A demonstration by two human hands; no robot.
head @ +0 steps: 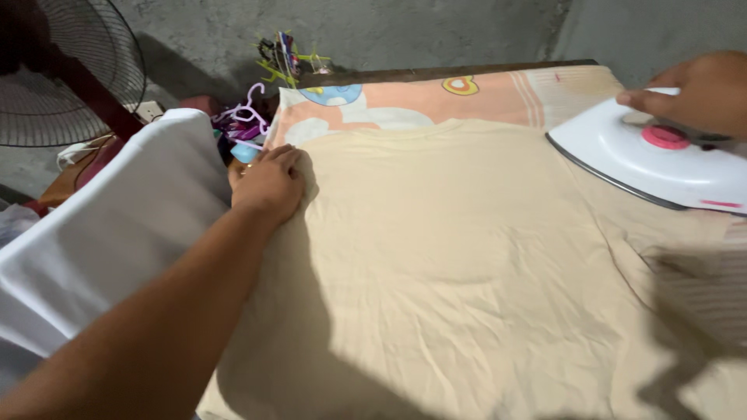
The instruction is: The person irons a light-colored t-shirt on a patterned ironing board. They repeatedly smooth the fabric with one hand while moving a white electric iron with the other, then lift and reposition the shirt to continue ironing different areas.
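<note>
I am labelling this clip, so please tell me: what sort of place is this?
Probably a home ironing corner. A white iron under the right hand rests on a cream shirt spread over a padded table, with hangers and a fan by a bare concrete wall.

the left hand (pixel 268 183) and its forearm enter from the lower left of the frame and run up toward the centre left; the forearm is bare along all of its visible length, with no sleeve, watch, bracelet or glove on it. the fingers carry no rings, and the nails look short and unpainted. the right hand (pixel 696 89) shows only in part at the upper right edge of the frame, likewise bare, ungloved and without rings; its wrist is cut off by the edge.
</note>
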